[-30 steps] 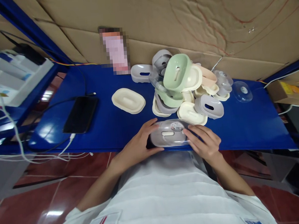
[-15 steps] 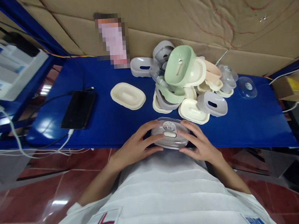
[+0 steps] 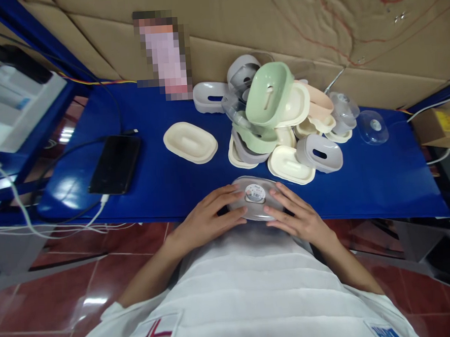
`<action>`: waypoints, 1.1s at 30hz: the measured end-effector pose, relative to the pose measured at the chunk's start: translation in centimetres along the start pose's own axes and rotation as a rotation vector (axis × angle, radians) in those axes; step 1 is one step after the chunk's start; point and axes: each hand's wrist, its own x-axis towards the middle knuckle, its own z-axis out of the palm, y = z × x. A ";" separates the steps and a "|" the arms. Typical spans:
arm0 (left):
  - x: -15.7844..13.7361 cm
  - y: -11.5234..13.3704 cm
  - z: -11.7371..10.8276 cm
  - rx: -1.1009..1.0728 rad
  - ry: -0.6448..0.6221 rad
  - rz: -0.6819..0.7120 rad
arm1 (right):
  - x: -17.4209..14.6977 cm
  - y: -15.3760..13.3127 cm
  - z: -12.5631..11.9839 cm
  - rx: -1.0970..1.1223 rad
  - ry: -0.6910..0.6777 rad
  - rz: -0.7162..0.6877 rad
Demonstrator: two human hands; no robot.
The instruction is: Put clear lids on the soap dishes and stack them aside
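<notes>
At the table's front edge, close to my body, sits a grey soap dish (image 3: 256, 213) under a clear lid with a round printed label (image 3: 255, 192). My left hand (image 3: 216, 209) grips its left end, fingers bent over the lid. On the opposite end, my right hand (image 3: 299, 209) holds it the same way, fingertips on the lid. Both thumbs lie along the near side. Just beyond are a cream oval tray (image 3: 291, 163) and a grey slotted dish (image 3: 320, 153).
A heap of soap dish parts, topped by a green dish (image 3: 269, 93), stands behind. Another cream tray (image 3: 190, 142) lies apart on the blue table (image 3: 165, 192). A black phone-like device (image 3: 115, 165) with cables is left; a clear lid (image 3: 373, 127) lies right. Cardboard (image 3: 221, 57) lines the back.
My fingers have shifted further over the lid from both ends. The label now overlaps the dish's slot, which showed separately below it before. The camera view has moved slightly.
</notes>
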 end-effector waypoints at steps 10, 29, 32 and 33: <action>0.0 0.1 -0.2 0.157 0.042 0.126 | 0.0 0.1 0.4 -0.041 -0.030 -0.026; -3.1 0.7 -3.6 0.217 0.008 -0.172 | 2.0 0.8 -1.6 -0.011 -0.069 0.046; -5.6 0.7 -5.7 0.362 0.140 -0.288 | 5.1 0.9 -1.5 -0.135 -0.143 0.012; -6.3 0.6 -6.3 0.416 0.181 -0.327 | 6.5 0.9 -1.1 -0.177 -0.174 0.001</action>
